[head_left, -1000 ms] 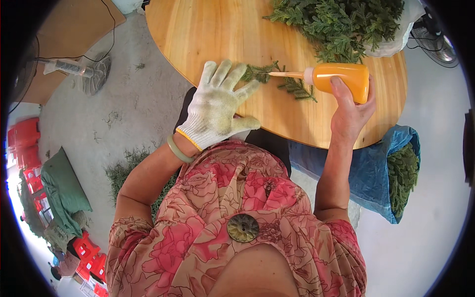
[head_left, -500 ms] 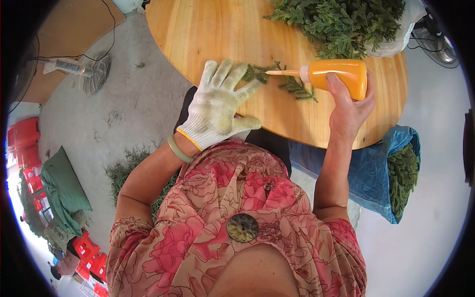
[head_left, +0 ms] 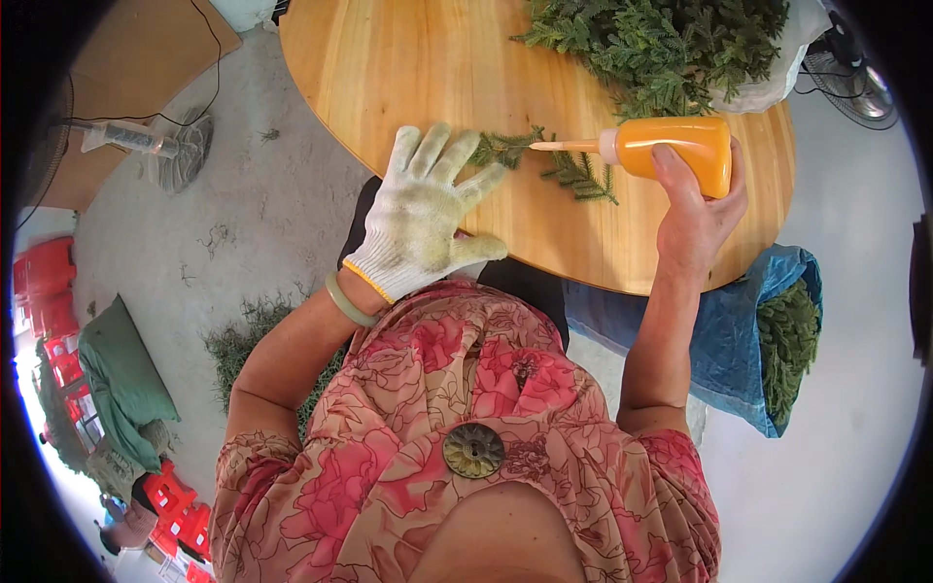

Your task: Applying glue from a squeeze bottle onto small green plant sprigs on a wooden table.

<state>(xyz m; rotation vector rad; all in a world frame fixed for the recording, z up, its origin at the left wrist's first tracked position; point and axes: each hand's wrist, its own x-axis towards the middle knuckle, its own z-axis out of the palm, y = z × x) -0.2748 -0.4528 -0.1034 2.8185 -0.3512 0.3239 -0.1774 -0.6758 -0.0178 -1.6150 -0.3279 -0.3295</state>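
Note:
My left hand (head_left: 420, 199), in a white knit glove with a yellow cuff edge, is open with its fingers spread over the near edge of the round wooden table (head_left: 418, 58). Bare, my right hand (head_left: 702, 199) grips an orange squeeze bottle (head_left: 677, 154) tipped on its side. The bottle's long pale nozzle points left and its tip is over a small green fir sprig (head_left: 507, 149) beside my gloved fingertips. Another part of the greenery (head_left: 583, 179) lies below the nozzle; whether the two pieces join is hard to tell.
A heap of fir sprigs (head_left: 661, 49) sits at the table's far right by a white plastic bag (head_left: 768, 92). A blue sack (head_left: 724, 340) of greenery stands at the right. Loose greenery (head_left: 248, 350), a green sack (head_left: 126, 364) and red stools (head_left: 175, 496) are on the left.
My right hand and the bottle have shifted slightly right, drawing the nozzle tip a little along the sprig. The gloved left hand keeps its spread pose.

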